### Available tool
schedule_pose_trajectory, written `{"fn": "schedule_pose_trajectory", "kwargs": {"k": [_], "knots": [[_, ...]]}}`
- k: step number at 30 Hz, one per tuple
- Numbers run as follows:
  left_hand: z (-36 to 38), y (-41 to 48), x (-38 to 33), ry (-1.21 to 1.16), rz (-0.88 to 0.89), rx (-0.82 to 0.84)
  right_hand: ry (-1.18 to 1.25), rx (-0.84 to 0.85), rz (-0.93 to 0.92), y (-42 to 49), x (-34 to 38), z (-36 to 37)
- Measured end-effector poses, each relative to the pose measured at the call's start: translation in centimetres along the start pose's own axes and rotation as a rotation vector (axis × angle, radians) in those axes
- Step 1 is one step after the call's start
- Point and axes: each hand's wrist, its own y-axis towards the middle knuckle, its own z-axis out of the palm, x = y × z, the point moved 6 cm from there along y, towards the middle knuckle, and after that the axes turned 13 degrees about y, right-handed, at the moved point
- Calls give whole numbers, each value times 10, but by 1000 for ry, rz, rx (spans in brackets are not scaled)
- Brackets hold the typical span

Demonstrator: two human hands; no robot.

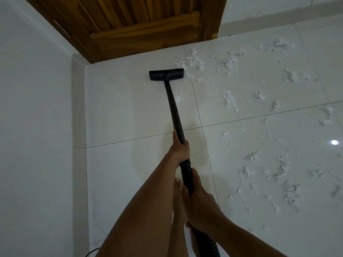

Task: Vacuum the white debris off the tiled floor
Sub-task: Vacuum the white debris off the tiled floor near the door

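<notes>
Left hand: the left hand (181, 148) is wrapped round the black wand (174, 108) roughly midway along it, fingers curled on the tube.
Right hand: the right hand (197, 198) grips the thicker near end of the wand, just above where the ribbed hose (210, 246) begins.
Floor nozzle: the floor nozzle (166, 74) lies flat on the tiled floor (130, 108) near the wooden door (148, 25), its right end at the edge of a cluster of shreds.
White debris: the white debris (230, 61) looks like torn tissue or paper. It lies just right of the nozzle and in scattered patches over the tiles to the right, far and near. The tiles by the left wall (37, 108) show almost none.
Progress: probably early, since most of the litter is still down.
Risk, scatter: the shreds look very light, so a quick sideways sweep could push them along instead of lifting them.
Risk, clog: the larger clumps might bridge the nozzle mouth and choke the suction.
Risk, missed bits: white scraps on pale glossy tile are hard to see, more so near the light glare (334, 142).
Risk, footing: a bare foot (178, 184) stands right under the wand, and the hose or the dark cable (92, 251) at the bottom edge could snag a step.
Risk, door: a long forward push could knock the nozzle against the wood.
</notes>
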Motion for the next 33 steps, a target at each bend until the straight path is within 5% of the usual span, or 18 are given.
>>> {"fn": "schedule_pose_trajectory", "kwargs": {"k": [33], "knots": [[-59, 74, -51, 94, 27, -1, 158, 22, 5, 68, 76, 2]]}}
